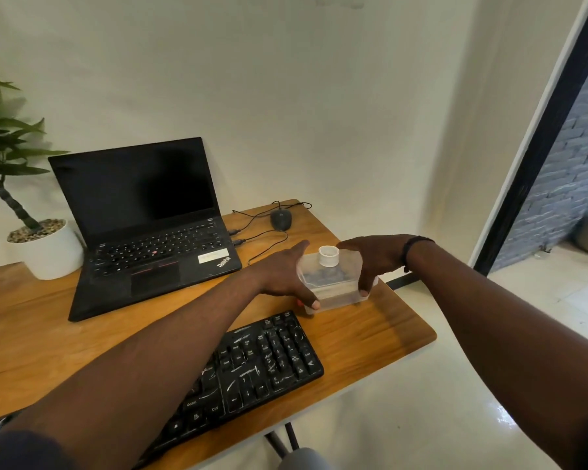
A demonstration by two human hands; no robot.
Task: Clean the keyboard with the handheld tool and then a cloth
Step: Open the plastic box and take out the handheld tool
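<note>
Both hands, left [287, 274] and right [375, 257], clasped one clear plastic box [333, 286] by its sides near worktop [381, 337] right edge; likely steadying it to open for cleaning supplies. White roll [329, 255] on lid. One black keyboard [252, 371] at front edge, untouched. Also one laptop [146, 225], one mouse [281, 219], one potted plant [45, 245].

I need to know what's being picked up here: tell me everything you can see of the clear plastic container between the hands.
The container is a translucent, lidded plastic box, roughly rectangular, resting on the wooden desk near its right edge, beyond the black keyboard. A small white ring-shaped object stands on its lid. Dark contents show dimly through the walls; what they are cannot be told. The left hand grips its left side, the right hand its right.
</note>
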